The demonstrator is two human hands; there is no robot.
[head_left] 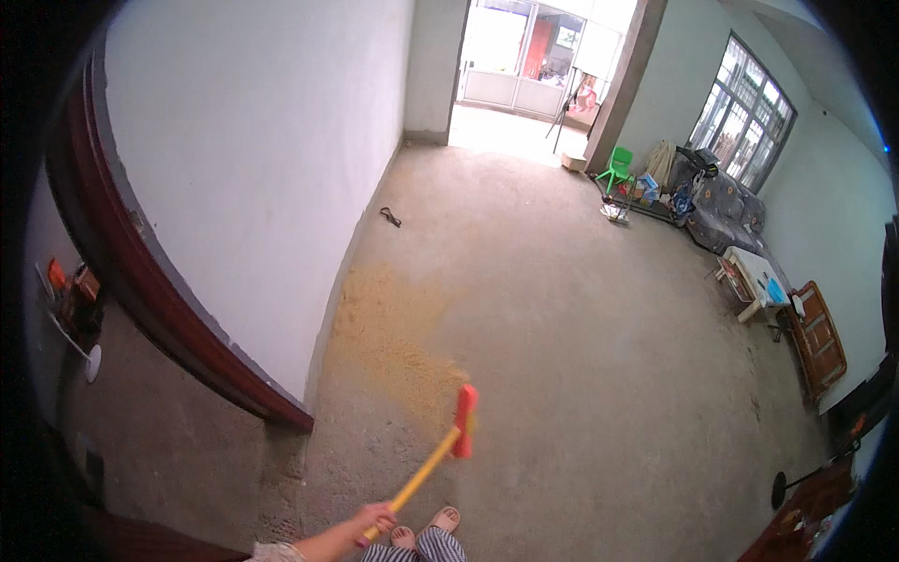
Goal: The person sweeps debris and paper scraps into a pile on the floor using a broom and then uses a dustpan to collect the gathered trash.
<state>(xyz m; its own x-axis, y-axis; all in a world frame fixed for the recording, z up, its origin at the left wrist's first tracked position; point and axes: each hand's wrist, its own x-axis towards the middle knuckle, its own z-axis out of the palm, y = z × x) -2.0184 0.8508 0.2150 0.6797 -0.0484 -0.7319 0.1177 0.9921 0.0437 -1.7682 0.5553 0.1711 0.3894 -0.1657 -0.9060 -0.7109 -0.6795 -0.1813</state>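
Note:
My left hand (pixel 375 517) is wrapped round the yellow handle (pixel 417 480) of a broom-like tool near the bottom centre of the view. Its red head (pixel 464 421) rests at the right edge of a patch of loose tan powder or grit (pixel 393 337) on the concrete floor (pixel 571 375). My sandalled feet (pixel 445 520) and striped trousers show just below the handle. My right hand is not in view.
A white wall and wood-framed doorway (pixel 187 300) line the left. A dark strap (pixel 390 217) lies farther ahead. A green chair (pixel 619 162), grey sofa (pixel 716 215), low table (pixel 749 272) and stand (pixel 779 487) line the right. A bright opening (pixel 506 131) is at the back.

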